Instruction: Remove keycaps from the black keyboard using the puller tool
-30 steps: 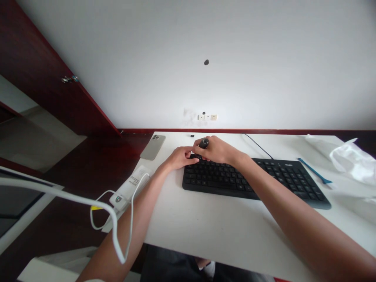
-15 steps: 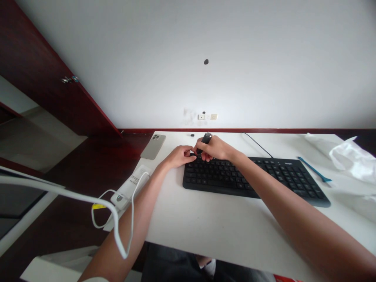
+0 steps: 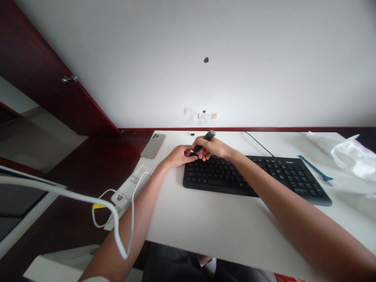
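Observation:
A black keyboard (image 3: 217, 182) lies on the white desk, and both of my hands are at its upper left corner. My right hand (image 3: 211, 147) is closed around a thick black pen-like tool (image 3: 208, 137) with a shiny upper end. The tool slants up to the right, and its lower tip is hidden among the fingers. On the left, the thumb of my left hand (image 3: 181, 156) lies on the keyboard's corner with the index finger behind it, close to the tool's lower end. Whether a small part is between those fingers cannot be seen.
A phone (image 3: 153, 146) and a white power strip (image 3: 132, 185) lie along the desk's left side, with a white cable (image 3: 114, 223) looping in front. Right of the keyboard are a blue brush-like tool (image 3: 315, 168) and white plastic wrapping (image 3: 355, 158). A small black piece (image 3: 192, 134) sits behind.
The black tool leans further to the right in my right hand, whose fingers have shifted slightly left. My left hand stays at the keyboard's corner.

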{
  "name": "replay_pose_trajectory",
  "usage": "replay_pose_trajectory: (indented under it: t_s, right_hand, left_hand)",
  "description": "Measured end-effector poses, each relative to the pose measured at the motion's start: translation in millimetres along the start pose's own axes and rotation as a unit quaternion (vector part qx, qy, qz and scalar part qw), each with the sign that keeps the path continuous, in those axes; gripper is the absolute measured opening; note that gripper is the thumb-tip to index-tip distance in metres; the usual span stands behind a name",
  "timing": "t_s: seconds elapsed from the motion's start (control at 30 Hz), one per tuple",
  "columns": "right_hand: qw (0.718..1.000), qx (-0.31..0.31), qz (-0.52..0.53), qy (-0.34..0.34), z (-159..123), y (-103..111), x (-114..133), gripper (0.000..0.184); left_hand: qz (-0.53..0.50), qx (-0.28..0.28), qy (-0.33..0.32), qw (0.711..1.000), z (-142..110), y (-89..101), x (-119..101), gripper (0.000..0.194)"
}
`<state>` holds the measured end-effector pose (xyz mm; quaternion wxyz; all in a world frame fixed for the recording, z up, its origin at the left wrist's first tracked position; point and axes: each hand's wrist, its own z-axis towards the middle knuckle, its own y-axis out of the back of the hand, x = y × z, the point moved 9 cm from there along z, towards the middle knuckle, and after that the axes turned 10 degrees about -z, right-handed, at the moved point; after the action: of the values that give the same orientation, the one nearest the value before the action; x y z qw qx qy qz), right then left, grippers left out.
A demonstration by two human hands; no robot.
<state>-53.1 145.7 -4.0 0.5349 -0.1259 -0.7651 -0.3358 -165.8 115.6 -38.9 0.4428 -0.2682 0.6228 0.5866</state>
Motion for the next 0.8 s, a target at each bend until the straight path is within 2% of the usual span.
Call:
replay_pose_trajectory:
  t_s: [0.17, 0.37, 0.63, 0.8]
  right_hand:
    - [0.997, -0.007, -0.076, 0.006, -1, 13, 0, 0.029]
    - [0.992, 0.024, -0.124, -0.002, -5, 16, -2, 0.031]
    - [0.991, 0.035, -0.082, -0.095, -6, 18, -18, 0.032]
    - [0.994, 0.051, -0.011, -0.099, -6, 12, -20, 0.033]
  left_hand:
    - [-0.025, 0.000, -0.001, 1.000, 2, -0.7, 5, 0.028]
    - [-0.022, 0.010, -0.007, 1.000, 1, -1.4, 2, 0.025]
    - [-0.023, 0.009, -0.004, 1.000, 2, -1.2, 2, 0.024]
    - [-0.038, 0.022, -0.003, 0.999, 1, -0.3, 0, 0.022]
